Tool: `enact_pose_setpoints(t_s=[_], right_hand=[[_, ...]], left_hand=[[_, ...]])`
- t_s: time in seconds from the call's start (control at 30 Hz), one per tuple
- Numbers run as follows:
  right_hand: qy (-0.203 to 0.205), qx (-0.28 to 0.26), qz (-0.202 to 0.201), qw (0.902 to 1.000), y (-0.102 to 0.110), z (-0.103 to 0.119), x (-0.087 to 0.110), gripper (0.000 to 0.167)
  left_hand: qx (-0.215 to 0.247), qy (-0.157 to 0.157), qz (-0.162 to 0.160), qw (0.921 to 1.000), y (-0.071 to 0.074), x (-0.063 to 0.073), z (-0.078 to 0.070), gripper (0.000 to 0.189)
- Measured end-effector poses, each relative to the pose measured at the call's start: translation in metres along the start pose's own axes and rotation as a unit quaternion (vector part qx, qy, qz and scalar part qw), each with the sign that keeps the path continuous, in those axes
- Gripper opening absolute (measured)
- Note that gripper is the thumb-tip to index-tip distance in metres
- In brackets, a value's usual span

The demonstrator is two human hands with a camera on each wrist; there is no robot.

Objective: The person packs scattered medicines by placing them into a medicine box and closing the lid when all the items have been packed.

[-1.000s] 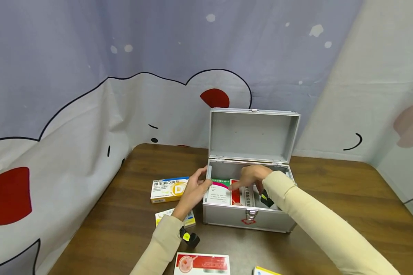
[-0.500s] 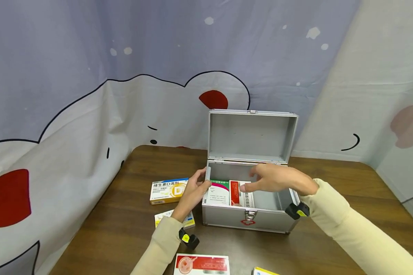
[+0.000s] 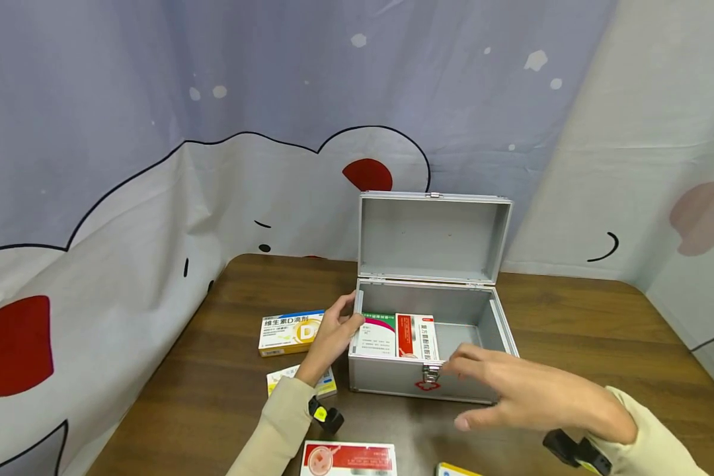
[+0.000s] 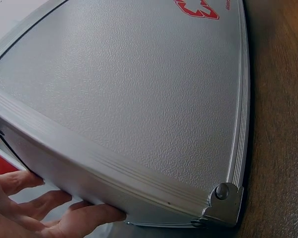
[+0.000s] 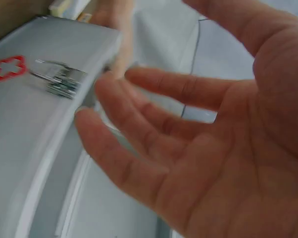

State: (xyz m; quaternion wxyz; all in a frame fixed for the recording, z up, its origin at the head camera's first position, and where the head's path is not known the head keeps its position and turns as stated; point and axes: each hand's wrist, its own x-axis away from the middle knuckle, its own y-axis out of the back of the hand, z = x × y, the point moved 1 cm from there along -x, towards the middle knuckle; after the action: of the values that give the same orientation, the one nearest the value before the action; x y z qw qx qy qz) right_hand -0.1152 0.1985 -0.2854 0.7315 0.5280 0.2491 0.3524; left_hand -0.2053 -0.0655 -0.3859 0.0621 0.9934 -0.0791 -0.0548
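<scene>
A silver first-aid case (image 3: 389, 379) stands on the table, its lid (image 3: 431, 239) raised. My left hand (image 3: 331, 336) holds the case's left wall, thumb at the rim and fingers along the outside. In the left wrist view the fingertips (image 4: 97, 215) touch the side panel. Inside lie a green and white medicine box (image 3: 376, 338) and, beside it, a red and white medicine box (image 3: 416, 336). My right hand (image 3: 529, 390) hovers empty in front of the case's right part, fingers loosely spread. The right wrist view shows its bare palm and, behind it, the latch (image 5: 62, 79).
Left of the case lie a vitamin D box (image 3: 288, 332) and a yellow and white box (image 3: 327, 382), partly behind my left wrist. Nearer me are a red and white box (image 3: 350, 457) and a yellow-edged box (image 3: 455, 470), cut off by the frame. A patterned curtain (image 3: 274, 185) hangs behind.
My right hand has lifted off the boxes inside the case and come out, moving toward me and to the right. My left hand has stayed on the case's left wall.
</scene>
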Motion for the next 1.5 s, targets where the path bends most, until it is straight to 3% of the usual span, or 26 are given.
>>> enact_pose_setpoints(t_s=[0.07, 0.17, 0.5, 0.6, 0.7, 0.8, 0.93, 1.03, 1.23, 1.3, 1.37, 1.5], right_hand=[[0.019, 0.010, -0.002, 0.9998, -0.009, -0.002, 0.005, 0.049], [0.010, 0.004, 0.006, 0.9999, -0.024, -0.006, 0.012, 0.049], [-0.088, -0.066, 0.088, 0.9900, -0.079, -0.018, 0.027, 0.062], [-0.065, -0.076, 0.093, 0.9906, -0.097, -0.023, 0.027, 0.057], [0.008, -0.063, 0.075, 0.9951, -0.116, -0.030, 0.023, 0.044], [0.064, -0.011, 0.040, 0.9971, -0.133, -0.035, 0.018, 0.040], [0.056, 0.008, 0.026, 0.9981, -0.146, -0.038, 0.018, 0.043], [0.043, -0.014, 0.027, 0.9986, -0.150, -0.040, 0.020, 0.044], [0.108, 0.004, -0.054, 0.9927, -0.145, -0.044, 0.016, 0.044], [0.091, -0.010, -0.031, 0.9953, -0.138, -0.044, 0.016, 0.050], [0.045, -0.042, 0.018, 0.9979, -0.130, -0.043, 0.017, 0.059], [-0.053, -0.101, 0.074, 0.9907, -0.117, -0.038, 0.021, 0.070]], left_hand=[[-0.004, 0.003, -0.001, 1.0000, 0.000, 0.000, 0.000, 0.052], [-0.013, 0.008, -0.002, 0.9999, 0.001, 0.000, 0.000, 0.052], [-0.019, 0.024, -0.009, 0.9995, -0.001, 0.002, 0.001, 0.051], [-0.016, 0.022, -0.006, 0.9996, -0.002, 0.002, 0.002, 0.052], [-0.016, 0.021, -0.004, 0.9997, -0.001, 0.001, 0.002, 0.053], [-0.015, 0.023, -0.003, 0.9996, -0.001, 0.001, 0.002, 0.053], [-0.015, 0.020, -0.002, 0.9997, -0.001, 0.000, 0.002, 0.053], [-0.017, 0.015, -0.002, 0.9997, -0.001, 0.000, 0.001, 0.052], [-0.021, 0.015, -0.003, 0.9997, -0.001, 0.000, 0.001, 0.053], [-0.017, 0.012, -0.002, 0.9998, -0.001, -0.002, 0.005, 0.053], [-0.013, 0.010, -0.002, 0.9999, 0.000, -0.006, 0.012, 0.053], [-0.010, 0.013, -0.006, 0.9999, 0.000, -0.015, 0.028, 0.053]])
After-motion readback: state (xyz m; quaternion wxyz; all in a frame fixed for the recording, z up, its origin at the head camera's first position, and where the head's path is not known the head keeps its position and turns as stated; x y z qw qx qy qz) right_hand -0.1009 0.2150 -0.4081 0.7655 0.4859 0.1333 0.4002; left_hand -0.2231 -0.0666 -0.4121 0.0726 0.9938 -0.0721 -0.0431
